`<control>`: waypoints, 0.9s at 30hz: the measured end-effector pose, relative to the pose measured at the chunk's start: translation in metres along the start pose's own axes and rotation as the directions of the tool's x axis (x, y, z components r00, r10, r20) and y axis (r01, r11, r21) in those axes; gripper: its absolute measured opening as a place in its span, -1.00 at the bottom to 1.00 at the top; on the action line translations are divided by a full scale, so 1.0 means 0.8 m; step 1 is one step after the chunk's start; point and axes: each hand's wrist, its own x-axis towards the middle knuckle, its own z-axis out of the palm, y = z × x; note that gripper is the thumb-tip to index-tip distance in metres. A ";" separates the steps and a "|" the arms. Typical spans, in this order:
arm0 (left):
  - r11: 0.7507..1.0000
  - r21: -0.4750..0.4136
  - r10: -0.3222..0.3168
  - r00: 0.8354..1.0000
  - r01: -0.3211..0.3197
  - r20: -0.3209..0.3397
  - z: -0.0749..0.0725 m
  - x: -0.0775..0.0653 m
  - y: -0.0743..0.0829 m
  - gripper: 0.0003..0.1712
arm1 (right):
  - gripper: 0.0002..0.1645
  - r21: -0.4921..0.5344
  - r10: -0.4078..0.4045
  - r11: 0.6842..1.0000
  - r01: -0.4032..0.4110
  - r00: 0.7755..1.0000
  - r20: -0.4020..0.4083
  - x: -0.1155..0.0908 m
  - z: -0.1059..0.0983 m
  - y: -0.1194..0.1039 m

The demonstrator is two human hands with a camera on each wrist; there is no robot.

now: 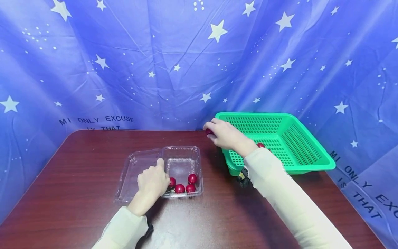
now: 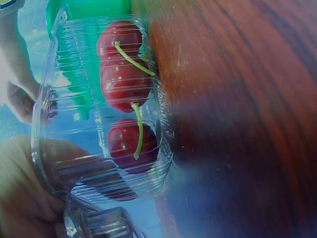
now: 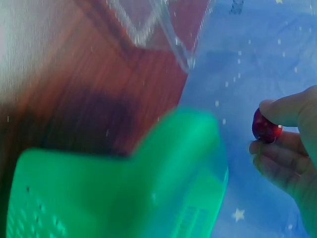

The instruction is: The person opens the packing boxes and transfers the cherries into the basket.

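Observation:
A clear plastic clamshell box point(image 1: 181, 166) lies opened out on the table, its lid point(image 1: 136, 173) spread to the left. Several red cherries point(image 1: 179, 188) sit along its near side; green stems show through the wall in the left wrist view. My left hand point(image 1: 153, 180) grips the box at the edge between tray and lid. My right hand point(image 1: 225, 135) pinches a dark red cherry point(image 3: 266, 126) between thumb and fingers, above the left rim of the green basket point(image 1: 314, 166). Another cherry point(image 1: 260, 145) shows inside the basket, partly hidden by the right forearm.
The brown wooden table point(image 1: 77, 186) ends at a blue curtain with white stars point(image 1: 174, 69) behind it. The basket stands at the table's right side, with the box left of it. Black straps sit at both wrists.

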 end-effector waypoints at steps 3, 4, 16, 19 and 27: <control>1.000 0.002 -0.007 1.000 0.007 0.003 0.000 0.000 -0.001 -0.68 | -0.70 -0.006 0.030 1.000 -0.030 1.000 -0.003 -0.002 -0.004 0.012; 1.000 0.003 -0.007 1.000 0.007 0.003 0.000 0.000 -0.001 -0.68 | -0.69 -0.004 0.036 0.999 -0.036 0.999 -0.004 -0.003 -0.005 0.016; 1.000 0.008 -0.004 1.000 0.004 -0.008 0.001 0.002 0.001 -0.69 | -0.72 -0.050 0.083 0.995 -0.084 0.996 -0.030 -0.018 -0.024 0.052; 1.000 0.008 -0.002 1.000 0.002 -0.003 0.002 0.001 0.000 -0.69 | -0.72 -0.082 0.109 0.990 -0.110 0.994 -0.020 -0.024 -0.027 0.060; 1.000 0.008 0.001 1.000 -0.001 -0.005 0.000 0.000 0.000 -0.68 | -0.71 -0.129 0.150 0.981 -0.149 0.989 0.002 -0.034 -0.031 0.078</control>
